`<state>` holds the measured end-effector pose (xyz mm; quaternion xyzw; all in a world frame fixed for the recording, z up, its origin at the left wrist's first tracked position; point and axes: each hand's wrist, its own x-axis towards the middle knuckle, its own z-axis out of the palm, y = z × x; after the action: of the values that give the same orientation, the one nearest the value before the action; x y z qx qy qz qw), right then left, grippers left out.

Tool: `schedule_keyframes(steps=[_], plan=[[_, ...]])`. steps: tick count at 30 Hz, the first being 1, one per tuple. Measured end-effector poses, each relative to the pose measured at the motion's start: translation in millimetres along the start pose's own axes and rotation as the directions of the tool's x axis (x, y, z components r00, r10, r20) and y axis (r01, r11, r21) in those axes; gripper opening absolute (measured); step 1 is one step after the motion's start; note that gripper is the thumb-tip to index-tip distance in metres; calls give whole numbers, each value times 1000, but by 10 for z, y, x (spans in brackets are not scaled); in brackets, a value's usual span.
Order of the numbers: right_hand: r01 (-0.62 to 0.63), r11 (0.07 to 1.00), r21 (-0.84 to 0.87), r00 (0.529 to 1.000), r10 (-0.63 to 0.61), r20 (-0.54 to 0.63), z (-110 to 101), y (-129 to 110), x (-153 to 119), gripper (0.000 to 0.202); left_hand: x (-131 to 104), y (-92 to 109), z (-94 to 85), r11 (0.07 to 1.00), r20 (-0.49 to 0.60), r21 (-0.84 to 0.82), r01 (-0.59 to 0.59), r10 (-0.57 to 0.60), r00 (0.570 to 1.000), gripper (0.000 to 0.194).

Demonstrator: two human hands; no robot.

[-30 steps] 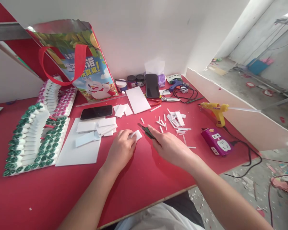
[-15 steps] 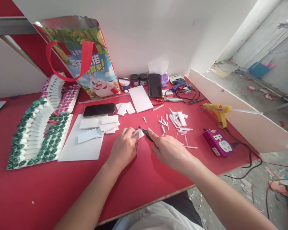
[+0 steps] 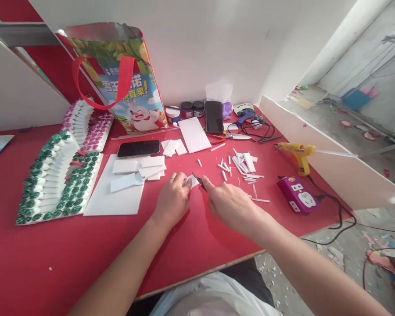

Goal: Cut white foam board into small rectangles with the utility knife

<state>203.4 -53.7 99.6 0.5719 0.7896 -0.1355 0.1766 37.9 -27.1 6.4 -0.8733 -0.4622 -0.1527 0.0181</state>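
On the red table, my left hand presses its fingertips on a small white board piece. A dark-handled cutter is gripped in my right hand, its tip at the right side of that piece. Several white cut rectangles lie in a loose stack to the left, partly over a larger white sheet. Thin white strips and short bits are scattered to the right of my hands.
Behind stand a printed bag, jars and an upright phone; another phone lies flat. At left are green-and-white decorated pieces. A yellow glue gun, purple power socket and scissors sit right.
The view has shifted slightly, so most things appear a little farther right. The cutter's tip has moved slightly against the white piece; both hands keep their holds.
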Motion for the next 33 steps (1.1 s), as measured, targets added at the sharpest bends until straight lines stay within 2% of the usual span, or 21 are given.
schedule_keyframes(steps=[10, 14, 17, 21, 27, 30, 33], plan=[[-10, 1000, 12, 998, 9, 59, 81, -6, -183, 66, -24, -35, 89, 999, -59, -46, -5, 2, 998, 39], [-35, 999, 15, 993, 33, 117, 146, -14, -301, 71, -30, -44, 101, 997, -72, -81, -13, 7, 997, 38], [-50, 998, 28, 992, 46, 115, 203, -14, -359, 69, -43, -32, 90, 996, -77, -93, -15, 8, 997, 36], [-74, 986, 150, 994, 62, 85, 250, 89, -409, 65, -68, -46, 88, 993, -110, -112, -30, 18, 994, 36], [-122, 901, 416, 985, 162, -62, 186, 299, -471, 58, -70, -239, 161, 952, -250, -298, -73, -4, 968, 37], [-160, 876, 456, 976, 209, -60, 157, 338, -430, 54, -55, -304, 172, 935, -276, -350, -61, -41, 960, 35], [-119, 837, 535, 974, 203, -101, 206, 362, -312, 42, -42, -296, 122, 923, -286, -380, -52, -64, 956, 34]])
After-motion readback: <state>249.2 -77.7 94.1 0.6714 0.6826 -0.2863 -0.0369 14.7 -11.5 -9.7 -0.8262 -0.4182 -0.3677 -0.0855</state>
